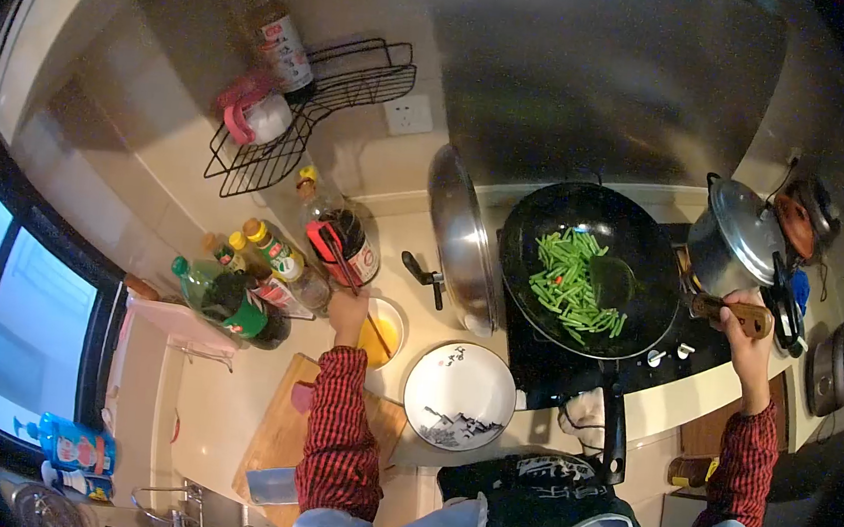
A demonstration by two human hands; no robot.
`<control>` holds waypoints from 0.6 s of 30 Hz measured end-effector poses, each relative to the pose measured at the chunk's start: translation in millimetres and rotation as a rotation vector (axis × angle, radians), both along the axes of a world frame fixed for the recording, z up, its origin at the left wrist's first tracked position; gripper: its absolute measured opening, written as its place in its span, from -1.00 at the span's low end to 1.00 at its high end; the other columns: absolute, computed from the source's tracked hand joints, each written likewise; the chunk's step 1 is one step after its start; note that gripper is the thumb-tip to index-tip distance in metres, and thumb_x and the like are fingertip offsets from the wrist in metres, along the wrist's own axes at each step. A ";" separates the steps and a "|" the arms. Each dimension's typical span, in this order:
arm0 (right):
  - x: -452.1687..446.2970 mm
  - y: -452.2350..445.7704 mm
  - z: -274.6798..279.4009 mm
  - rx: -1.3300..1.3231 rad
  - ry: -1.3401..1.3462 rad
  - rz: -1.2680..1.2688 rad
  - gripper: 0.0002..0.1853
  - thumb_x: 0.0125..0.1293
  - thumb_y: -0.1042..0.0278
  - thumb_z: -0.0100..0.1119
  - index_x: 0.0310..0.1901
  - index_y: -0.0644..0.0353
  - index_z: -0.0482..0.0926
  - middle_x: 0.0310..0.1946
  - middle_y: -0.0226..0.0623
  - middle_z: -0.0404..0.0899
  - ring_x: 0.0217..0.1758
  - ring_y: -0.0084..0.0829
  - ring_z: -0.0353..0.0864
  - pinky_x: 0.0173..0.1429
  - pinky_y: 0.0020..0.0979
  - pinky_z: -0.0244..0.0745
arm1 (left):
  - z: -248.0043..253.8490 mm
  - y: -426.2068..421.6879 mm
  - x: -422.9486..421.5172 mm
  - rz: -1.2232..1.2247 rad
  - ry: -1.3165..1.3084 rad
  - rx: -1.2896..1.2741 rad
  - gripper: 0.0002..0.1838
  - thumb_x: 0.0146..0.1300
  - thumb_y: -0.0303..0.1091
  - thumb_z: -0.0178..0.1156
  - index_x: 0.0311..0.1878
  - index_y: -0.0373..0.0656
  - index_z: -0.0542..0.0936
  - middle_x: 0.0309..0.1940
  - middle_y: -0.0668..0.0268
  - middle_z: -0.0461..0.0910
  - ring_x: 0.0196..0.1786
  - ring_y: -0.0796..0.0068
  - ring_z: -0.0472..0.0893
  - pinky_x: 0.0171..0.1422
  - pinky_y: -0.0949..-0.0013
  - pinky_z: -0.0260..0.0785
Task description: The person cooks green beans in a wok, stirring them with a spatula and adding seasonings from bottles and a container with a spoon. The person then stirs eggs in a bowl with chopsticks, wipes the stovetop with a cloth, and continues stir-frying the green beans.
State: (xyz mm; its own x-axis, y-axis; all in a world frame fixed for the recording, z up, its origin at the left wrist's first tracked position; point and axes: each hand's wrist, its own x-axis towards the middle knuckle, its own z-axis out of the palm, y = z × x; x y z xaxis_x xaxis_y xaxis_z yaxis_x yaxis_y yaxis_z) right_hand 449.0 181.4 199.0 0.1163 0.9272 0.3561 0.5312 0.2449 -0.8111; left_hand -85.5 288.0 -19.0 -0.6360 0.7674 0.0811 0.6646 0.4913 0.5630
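While the right hand [749, 354] is gripping a smooth wooden handle [758, 322], slender green bean pieces [573, 287] are lying in the round black wok [645, 233]. Beside a round white bowl [398, 316] of yellow liquid [372, 343], the left hand [345, 315] is hiding its fingers, so their grip is unclear.

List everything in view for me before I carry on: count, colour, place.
Wok: one, black, on stove
Cut vegetables: many, green, in wok
Spatula: one, dark, brown handle, over wok
Pot: one, silver, right of wok
Lid: one, silver, left of wok
Plate: one, white, patterned, counter
Bowl: one, white, yellow contents, counter
Chopsticks: count unclear, brown, over bowl
Bottles: several, mixed colours, left counter
Rack: one, black, wall
Cutting board: one, wooden, counter
Window: one, black-framed, far left
Left hand: one, on chopsticks
Right hand: one, on spatula handle
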 end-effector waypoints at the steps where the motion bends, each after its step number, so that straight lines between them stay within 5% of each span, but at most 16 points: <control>1: -1.5 0.6 -0.3 0.001 0.031 -0.015 -0.85 0.10 0.42 0.12 -0.33 0.25 0.41 -0.44 -0.44 0.39 -0.44 -0.67 0.39 -0.37 -0.63 0.42 | -1.1 0.0 1.8 -0.005 -0.016 0.031 -0.73 -0.10 -0.19 0.16 -0.45 -0.22 0.55 -0.56 0.01 0.52 -0.37 0.06 0.55 -0.24 0.14 0.38; 8: 14.3 3.8 -11.5 0.048 0.005 -0.011 -0.85 0.13 0.41 0.09 -0.30 0.25 0.40 -0.42 -0.43 0.40 -0.39 -0.65 0.42 -0.36 -0.62 0.44 | -2.5 -40.1 5.1 -0.149 -0.067 0.397 -0.78 -0.03 -0.28 0.13 -0.44 -0.28 0.51 -0.64 0.07 0.49 -0.53 0.15 0.51 -0.41 0.24 0.32; 11: 10.9 0.9 -7.0 0.032 0.042 -0.029 -0.85 0.09 0.43 0.13 -0.30 0.26 0.45 -0.41 -0.43 0.45 -0.37 -0.65 0.42 -0.30 -0.62 0.39 | 11.2 -72.7 9.9 -0.121 -0.154 0.457 -0.82 0.06 -0.35 0.13 -0.46 -0.30 0.49 -0.68 0.21 0.47 -0.61 0.40 0.45 -0.48 0.40 0.28; 14: 19.9 2.3 -10.7 0.021 -0.006 -0.043 -0.84 0.09 0.44 0.14 -0.30 0.26 0.45 -0.41 -0.43 0.44 -0.36 -0.65 0.41 -0.30 -0.61 0.39 | -36.6 -79.3 -27.0 -0.012 -0.402 0.672 -0.83 0.12 -0.37 0.08 -0.49 -0.27 0.47 -0.72 0.46 0.32 -0.67 0.67 0.28 -0.60 0.52 0.11; 15: 18.9 2.9 -10.5 0.016 -0.008 -0.035 -0.84 0.09 0.44 0.14 -0.30 0.26 0.45 -0.41 -0.43 0.44 -0.36 -0.65 0.41 -0.30 -0.61 0.39 | -33.0 -83.6 -32.8 -0.004 -0.400 0.668 -0.83 0.12 -0.37 0.08 -0.49 -0.27 0.47 -0.72 0.46 0.32 -0.67 0.67 0.28 -0.60 0.52 0.11; 17: 16.5 4.7 -8.8 0.047 0.007 0.024 -0.86 0.16 0.43 0.07 -0.27 0.25 0.40 -0.40 -0.42 0.41 -0.39 -0.63 0.44 -0.35 -0.60 0.46 | -24.8 -88.2 -40.3 0.124 -0.975 0.520 -0.85 0.13 -0.35 0.08 -0.49 -0.20 0.45 -0.74 0.49 0.29 -0.71 0.72 0.22 -0.65 0.58 0.03; 18: 15.6 5.4 -8.2 0.045 0.005 0.032 -0.86 0.16 0.43 0.07 -0.27 0.25 0.40 -0.40 -0.42 0.41 -0.39 -0.63 0.44 -0.35 -0.60 0.46 | -19.8 -87.8 -41.5 0.143 -0.967 0.439 -0.86 0.13 -0.35 0.08 -0.49 -0.15 0.42 -0.75 0.51 0.26 -0.73 0.76 0.19 -0.68 0.61 -0.02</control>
